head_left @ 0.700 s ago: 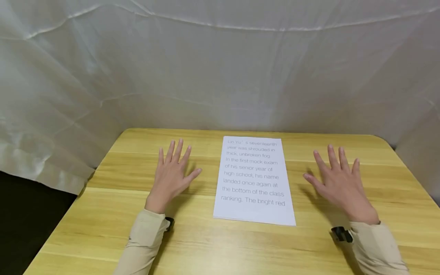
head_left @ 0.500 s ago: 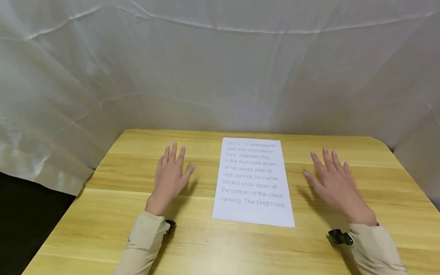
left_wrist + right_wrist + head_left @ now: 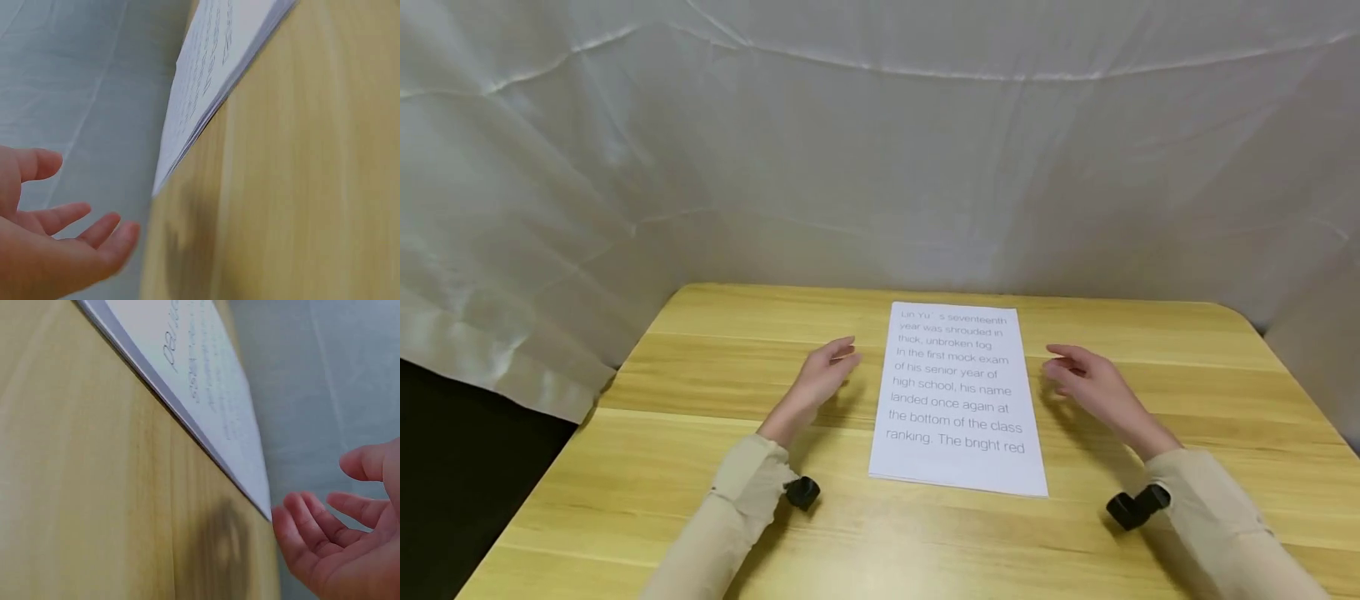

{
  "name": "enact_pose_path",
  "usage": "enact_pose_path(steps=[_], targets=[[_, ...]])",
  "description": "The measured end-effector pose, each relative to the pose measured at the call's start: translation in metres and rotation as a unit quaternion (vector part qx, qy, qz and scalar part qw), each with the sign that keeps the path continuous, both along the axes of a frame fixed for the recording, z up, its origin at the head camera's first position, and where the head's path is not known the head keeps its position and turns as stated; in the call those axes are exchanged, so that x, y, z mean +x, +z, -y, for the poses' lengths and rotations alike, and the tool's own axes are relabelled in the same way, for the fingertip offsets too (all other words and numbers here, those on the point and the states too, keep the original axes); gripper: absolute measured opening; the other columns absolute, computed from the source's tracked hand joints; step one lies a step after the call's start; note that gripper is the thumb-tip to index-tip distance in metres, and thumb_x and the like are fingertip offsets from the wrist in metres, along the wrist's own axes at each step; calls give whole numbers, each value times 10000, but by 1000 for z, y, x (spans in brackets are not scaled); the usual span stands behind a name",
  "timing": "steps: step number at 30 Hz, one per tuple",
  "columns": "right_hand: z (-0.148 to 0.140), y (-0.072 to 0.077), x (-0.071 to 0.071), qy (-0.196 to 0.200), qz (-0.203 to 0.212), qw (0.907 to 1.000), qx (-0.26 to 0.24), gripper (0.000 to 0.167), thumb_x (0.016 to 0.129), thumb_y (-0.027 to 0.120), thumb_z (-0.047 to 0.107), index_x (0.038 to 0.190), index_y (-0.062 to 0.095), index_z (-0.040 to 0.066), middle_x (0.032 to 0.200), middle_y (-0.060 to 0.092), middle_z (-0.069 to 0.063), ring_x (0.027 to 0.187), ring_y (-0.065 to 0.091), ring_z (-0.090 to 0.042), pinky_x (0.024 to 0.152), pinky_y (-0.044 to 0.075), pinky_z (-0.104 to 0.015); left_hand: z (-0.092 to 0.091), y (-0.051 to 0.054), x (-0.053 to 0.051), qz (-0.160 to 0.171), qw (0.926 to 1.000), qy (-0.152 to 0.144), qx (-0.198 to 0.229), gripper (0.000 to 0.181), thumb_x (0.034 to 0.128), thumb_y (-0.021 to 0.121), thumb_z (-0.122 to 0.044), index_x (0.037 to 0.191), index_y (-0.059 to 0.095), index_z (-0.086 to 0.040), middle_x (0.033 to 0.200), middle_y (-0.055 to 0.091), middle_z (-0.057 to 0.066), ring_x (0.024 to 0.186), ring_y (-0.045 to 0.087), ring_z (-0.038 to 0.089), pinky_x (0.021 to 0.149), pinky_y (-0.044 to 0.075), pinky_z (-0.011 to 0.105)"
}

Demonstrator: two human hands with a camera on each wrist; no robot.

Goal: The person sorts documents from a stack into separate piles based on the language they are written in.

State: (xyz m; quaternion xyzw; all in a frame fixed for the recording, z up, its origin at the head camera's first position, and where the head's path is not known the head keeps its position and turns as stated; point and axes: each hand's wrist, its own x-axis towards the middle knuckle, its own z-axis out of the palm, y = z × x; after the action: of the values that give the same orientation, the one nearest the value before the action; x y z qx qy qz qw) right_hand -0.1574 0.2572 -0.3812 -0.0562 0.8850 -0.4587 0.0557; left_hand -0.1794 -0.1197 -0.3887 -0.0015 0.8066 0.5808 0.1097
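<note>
A thin stack of white printed paper [image 3: 955, 400] lies flat on the wooden table, its text facing me. To its left hovers my left hand [image 3: 820, 377], turned inward with fingers loosely bent and nothing in them. My right hand [image 3: 1097, 387] hangs on the other side, palm toward the paper, also holding nothing. Both hands are apart from the stack. In the left wrist view the left hand [image 3: 56, 231] shows thumb and fingers spread apart. Over in the right wrist view, the right hand [image 3: 344, 537] has gently curled fingers near the paper's far corner.
The yellow wooden table [image 3: 647, 500] has rounded far corners. A pale cloth curtain [image 3: 880, 167] hangs behind it and along the sides. Black cameras sit on each wrist, the left camera [image 3: 802, 492] and the right camera [image 3: 1138, 506]. A dark area [image 3: 460, 475] lies beyond the left edge.
Both hands have turned from palm-down with spread fingers to palms facing inward with fingers bent. They have moved closer to the paper's sides. The paper lies in the same place on the table.
</note>
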Motion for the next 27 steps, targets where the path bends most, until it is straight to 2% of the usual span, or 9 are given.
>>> enact_pose_path(steps=[6,11,15,18,22,25,27], targets=[[10,-13,-22,-94,634,9978,-192,533,1007,503,181,1418,354,-124,1158,564,-267,999,608,-313,832,538,-355,-13,-8,-14,255,9993,15,281,489,980,526,-156,1437,423,-18,1318,537,183,1162,556,305,990,441,398],[16,-23,-34,-263,816,9963,-61,518,1000,498,160,1411,364,-125,1164,570,-265,958,599,-272,764,540,-282,-20,-10,-24,352,9989,-48,315,462,982,524,-140,1416,447,0,1232,587,192,1080,597,292,955,470,378],[17,-29,-38,-308,912,9953,38,503,996,498,149,1396,383,-133,1083,587,-223,895,572,-238,697,521,-248,-28,-15,-29,417,9987,59,279,438,988,531,-139,1396,472,7,1201,601,177,1010,612,263,917,491,360],[18,-31,-39,-373,983,9944,77,506,995,503,154,1392,388,-138,1036,581,-197,862,555,-228,665,503,-241,-33,-18,-30,462,9988,139,96,438,986,536,-146,1395,479,1,1190,604,162,953,606,237,877,498,351],[19,-31,-41,-454,1051,9932,224,512,992,510,158,1394,390,-135,1015,577,-180,798,550,-209,636,476,-245,-38,-23,-33,319,9990,65,-312,443,978,542,-139,1385,485,25,1204,599,158,916,594,216,848,491,340],[20,-29,-42,-443,1103,9923,347,521,987,519,161,1402,388,-126,994,573,-174,743,541,-196,614,454,-254,-40,-23,-36,238,9978,49,-621,409,965,554,-128,1337,536,41,1104,627,125,842,566,184,767,474,297],[21,-28,-43,-412,1124,9920,401,531,983,525,164,1402,383,-128,993,569,-177,735,537,-191,613,453,-260,-42,-22,-38,234,9966,20,-791,303,955,555,-118,1190,625,59,908,612,88,722,506,164,655,423,265]])
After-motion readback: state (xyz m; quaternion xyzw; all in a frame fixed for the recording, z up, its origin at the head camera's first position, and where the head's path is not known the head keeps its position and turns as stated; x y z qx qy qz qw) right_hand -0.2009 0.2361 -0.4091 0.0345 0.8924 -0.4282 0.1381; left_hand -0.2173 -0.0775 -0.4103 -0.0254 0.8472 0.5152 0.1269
